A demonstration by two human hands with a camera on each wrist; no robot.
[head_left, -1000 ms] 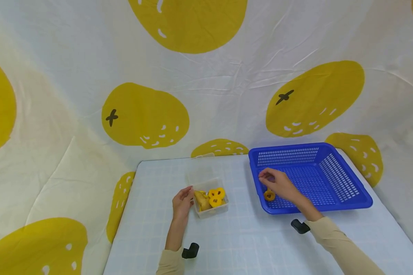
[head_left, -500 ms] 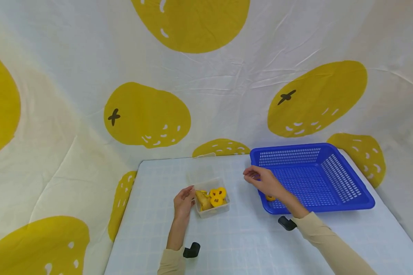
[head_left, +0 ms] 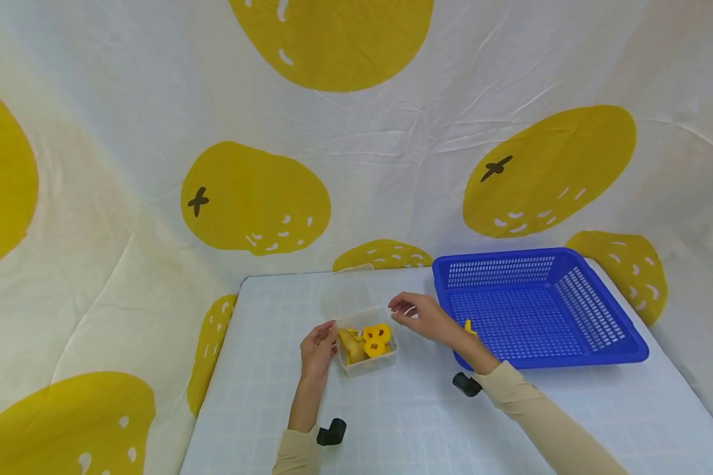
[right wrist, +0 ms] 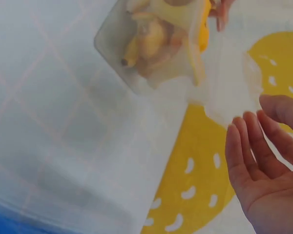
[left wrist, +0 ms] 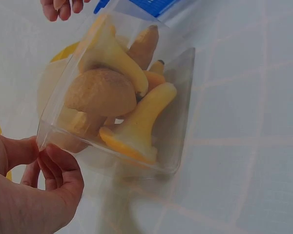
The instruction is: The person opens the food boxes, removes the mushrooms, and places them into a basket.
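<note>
Head view: yellow piece (head_left: 469, 326) at left end of basket (head_left: 546, 363) part hidden behind right forearm (head_left: 480, 353), full shape can't tell; pieces (head_left: 374, 341) in clear box (head_left: 371, 366) overlap, too small to count; sleeves (head_left: 541, 419) cut by bottom edge. Left wrist view: right hand (head_left: 424, 318) cropped to fingers, upper left; left hand (head_left: 317, 346) cut at left edge. Right wrist view: clear box cropped at top, contents blurred; basket just blurry blue, lower left

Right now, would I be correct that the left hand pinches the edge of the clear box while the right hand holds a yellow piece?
Not quite: the right hand holds nothing, as the right wrist view shows. The left hand does pinch the edge of the clear box.
</note>
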